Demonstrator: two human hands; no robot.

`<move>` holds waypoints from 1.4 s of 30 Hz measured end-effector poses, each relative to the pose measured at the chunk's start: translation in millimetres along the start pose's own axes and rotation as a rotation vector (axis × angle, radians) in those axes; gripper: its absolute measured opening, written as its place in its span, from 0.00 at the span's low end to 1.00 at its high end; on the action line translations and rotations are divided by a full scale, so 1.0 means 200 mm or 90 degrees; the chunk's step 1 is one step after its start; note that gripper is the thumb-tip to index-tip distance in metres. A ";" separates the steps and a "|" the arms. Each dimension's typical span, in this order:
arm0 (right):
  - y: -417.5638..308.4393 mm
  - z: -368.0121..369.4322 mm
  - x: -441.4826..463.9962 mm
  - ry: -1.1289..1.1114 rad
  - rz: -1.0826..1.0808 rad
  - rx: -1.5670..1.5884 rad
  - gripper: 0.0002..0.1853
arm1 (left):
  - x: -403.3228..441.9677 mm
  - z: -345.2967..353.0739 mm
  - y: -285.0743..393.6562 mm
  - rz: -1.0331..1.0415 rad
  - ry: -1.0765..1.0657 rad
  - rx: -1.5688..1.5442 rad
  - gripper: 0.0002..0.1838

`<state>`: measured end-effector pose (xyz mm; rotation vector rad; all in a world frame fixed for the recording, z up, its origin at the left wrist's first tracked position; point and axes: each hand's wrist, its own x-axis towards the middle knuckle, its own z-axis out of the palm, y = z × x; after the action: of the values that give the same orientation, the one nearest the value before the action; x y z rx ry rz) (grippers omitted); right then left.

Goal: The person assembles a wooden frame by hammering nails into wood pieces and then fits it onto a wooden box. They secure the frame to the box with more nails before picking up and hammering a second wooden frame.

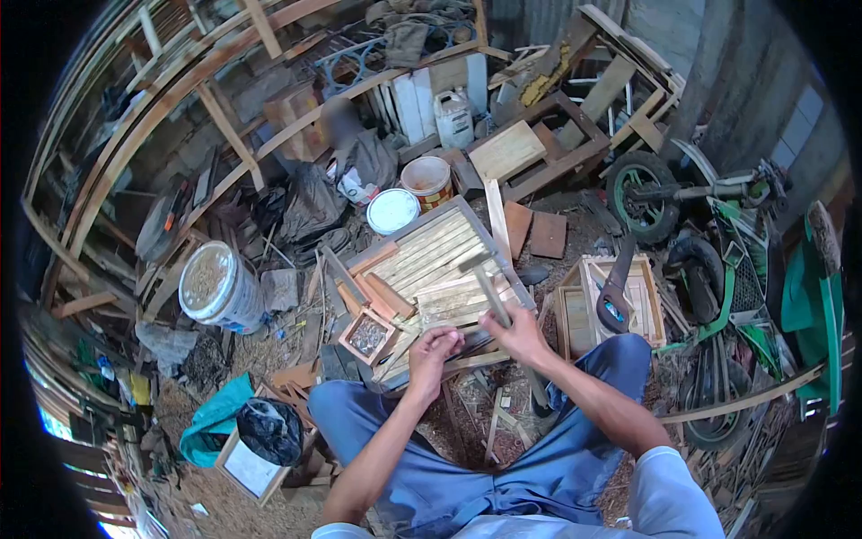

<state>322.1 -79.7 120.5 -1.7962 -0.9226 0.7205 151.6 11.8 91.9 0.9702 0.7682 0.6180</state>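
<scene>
Right hand (519, 338) grips long-handled hammer (488, 289) over pale slatted panel (452, 303) | left hand (435, 350) pinched nearside of panel, contents unclear | square wooden tray (356, 352) left of panel

The slatted worktop (431, 247) was rough-looking, matt wood. On it sat a wooden box (382, 321) of small metal pieces (368, 336); above the worktop, the hammer (491, 292) looked dull and matt. Left of the worktop stood a smooth plastic bucket (235, 301); right of it, a bare wooden crate (569, 314).
</scene>
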 end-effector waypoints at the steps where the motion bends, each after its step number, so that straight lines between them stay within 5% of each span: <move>1: 0.00 0.02 -0.03 -0.030 -0.016 0.003 0.15 | -0.04 0.00 -0.01 -0.001 0.002 -0.012 0.09; 7: -0.07 0.19 -0.23 -0.102 -0.070 0.034 0.13 | -0.24 -0.06 -0.07 0.027 0.025 -0.055 0.09; 10: -0.06 0.28 -0.31 -0.141 0.001 0.007 0.13 | -0.34 -0.18 -0.12 0.078 0.032 0.163 0.07; 12: -0.03 0.34 -0.31 -0.173 0.007 -0.013 0.14 | -0.41 -0.20 -0.04 0.149 0.058 0.433 0.07; 15: -0.04 0.43 -0.33 -0.133 -0.147 -0.141 0.14 | -0.47 -0.22 -0.02 0.465 0.165 0.627 0.07; 22: -0.10 0.62 -0.37 -0.127 -0.099 -0.064 0.15 | -0.44 -0.41 -0.09 0.348 0.227 0.478 0.06; 25: -0.15 0.64 -0.45 -0.130 -0.097 -0.111 0.14 | -0.37 -0.44 -0.12 0.239 0.353 0.306 0.04; 29: -0.02 0.68 -0.52 -0.174 -0.073 -0.165 0.12 | -0.26 -0.56 -0.28 0.418 0.387 0.547 0.05; 42: -0.16 0.59 -0.52 -0.176 -0.047 -0.229 0.13 | -0.23 -0.55 -0.33 0.409 0.392 0.569 0.03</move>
<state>163.3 -102.2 115.5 -1.9906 -1.3666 0.8072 45.1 2.1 8.3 1.9290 1.3431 1.2065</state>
